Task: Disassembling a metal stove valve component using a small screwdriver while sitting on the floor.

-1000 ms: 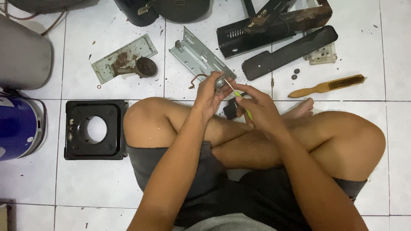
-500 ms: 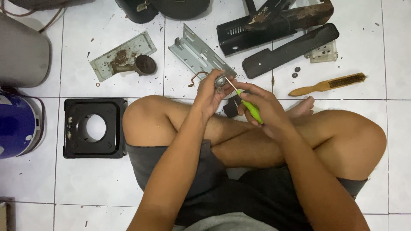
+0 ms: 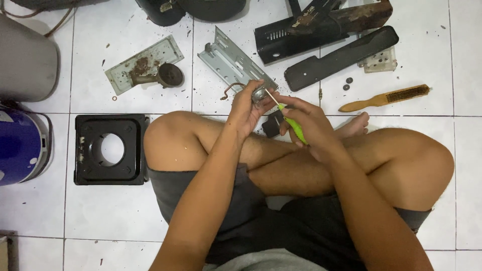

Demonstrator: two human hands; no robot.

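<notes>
Hands, two, yours, working above your crossed legs on a white tiled floor. Your left hand has its fingers curled shut around a small round metal part, held just above your left knee. Your right hand has its fingers closed on the green handle of a screwdriver; its thin shaft slants up and to the left, with the tip touching the metal part.

Floor items, beyond your hands:
- grey metal bracket, lying flat just behind the left hand;
- rusty plate with a round dark fitting, to the left of it;
- black square frame with a round hole, beside your knee;
- long black bar and a dark rusted housing, further back;
- wooden-handled wire brush, well apart to the right;
- blue rounded appliance, at the left edge.
</notes>
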